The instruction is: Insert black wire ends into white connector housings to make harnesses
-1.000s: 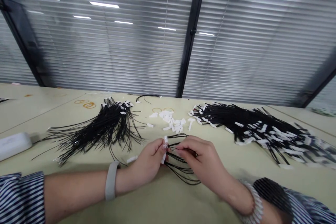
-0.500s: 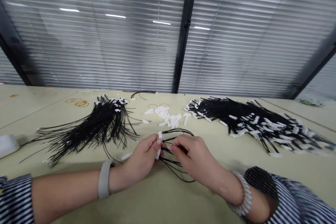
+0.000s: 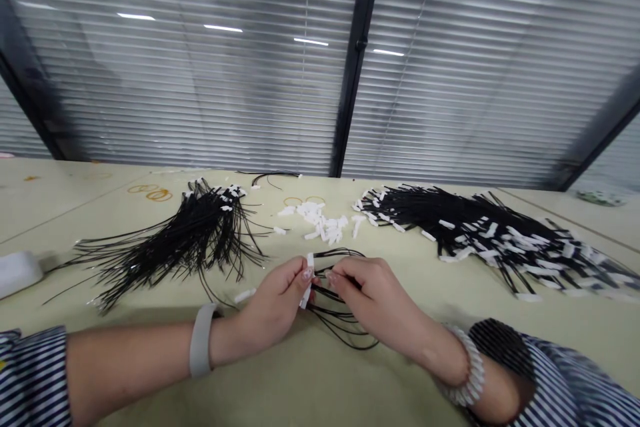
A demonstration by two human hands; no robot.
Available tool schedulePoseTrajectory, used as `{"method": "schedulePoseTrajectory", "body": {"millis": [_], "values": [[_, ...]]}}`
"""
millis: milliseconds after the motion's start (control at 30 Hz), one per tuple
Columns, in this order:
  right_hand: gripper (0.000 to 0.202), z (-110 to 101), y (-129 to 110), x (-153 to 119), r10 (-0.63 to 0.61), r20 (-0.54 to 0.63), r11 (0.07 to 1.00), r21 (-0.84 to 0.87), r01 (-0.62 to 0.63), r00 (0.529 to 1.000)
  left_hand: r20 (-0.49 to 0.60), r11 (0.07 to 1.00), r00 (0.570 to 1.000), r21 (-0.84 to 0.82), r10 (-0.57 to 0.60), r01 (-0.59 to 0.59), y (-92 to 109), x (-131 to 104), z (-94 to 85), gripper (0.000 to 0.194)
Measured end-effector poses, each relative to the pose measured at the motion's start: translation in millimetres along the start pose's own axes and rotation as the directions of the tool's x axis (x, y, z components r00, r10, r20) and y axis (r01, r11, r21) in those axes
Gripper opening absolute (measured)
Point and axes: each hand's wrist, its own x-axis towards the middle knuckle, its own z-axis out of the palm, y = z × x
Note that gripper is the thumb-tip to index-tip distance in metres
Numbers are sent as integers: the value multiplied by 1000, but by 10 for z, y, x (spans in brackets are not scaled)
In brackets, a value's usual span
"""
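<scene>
Near the table's middle, my left hand [image 3: 277, 300] pinches a long white connector [image 3: 309, 260] held upright between thumb and fingers. Several thin black wires [image 3: 345, 339] run out of its right side and curve round toward the right. My right hand [image 3: 373, 290] is closed just right of the connector, thumb and forefinger pinched on a black wire. The wire's tip is hidden by the fingers. A white piece [image 3: 245, 295] lies on the table beside my left hand.
A bundle of black wires [image 3: 185, 233] lies to the left, and a larger pile with white connectors [image 3: 450, 213] to the right. Loose white connectors [image 3: 327, 225] lie between them. Rubber bands [image 3: 159, 195] and a white case [image 3: 19, 273] are at the left.
The view has shifted slightly. Both hands keep their grips, and my right hand's fingertips sit slightly farther from the connector.
</scene>
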Motion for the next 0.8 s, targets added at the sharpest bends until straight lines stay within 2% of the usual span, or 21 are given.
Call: {"method": "schedulePoseTrajectory", "body": {"millis": [300, 567, 800], "values": [[30, -27, -14, -2, 13, 44, 1000, -23, -12, 999, 5, 1000, 1000, 5, 13, -13, 12, 1, 8, 29], [28, -92, -20, 13, 35, 149, 999, -18, -33, 988, 4, 996, 999, 86, 36, -36, 71, -14, 7, 27], [31, -85, -4, 21, 70, 131, 997, 18, -73, 989, -4, 996, 1000, 83, 30, -30, 72, -15, 18, 27]]}}
